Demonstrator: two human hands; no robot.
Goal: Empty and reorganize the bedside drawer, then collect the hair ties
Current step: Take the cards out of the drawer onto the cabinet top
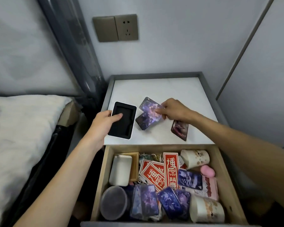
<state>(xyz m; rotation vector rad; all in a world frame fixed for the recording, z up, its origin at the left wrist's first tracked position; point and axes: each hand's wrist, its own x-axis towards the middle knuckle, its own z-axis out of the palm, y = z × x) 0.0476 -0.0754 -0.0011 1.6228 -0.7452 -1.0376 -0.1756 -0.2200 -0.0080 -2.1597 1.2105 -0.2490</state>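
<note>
Emptying the drawer point(103, 174). Gripping a black tray point(124, 123) with the left hand point(103, 123), pinching a purple card point(148, 106) with the right hand point(174, 110). Next, likely: put both down, grab more.

This is a bedroom in a home: a bed point(18, 136) with pale bedding lies left of the left hand point(103, 123), a white-topped bedside table point(162, 90) sits under it and the right hand point(174, 110), the table's cluttered wooden drawer point(154, 149) is open just below them, and a wall socket panel point(116, 27) is above.
</note>
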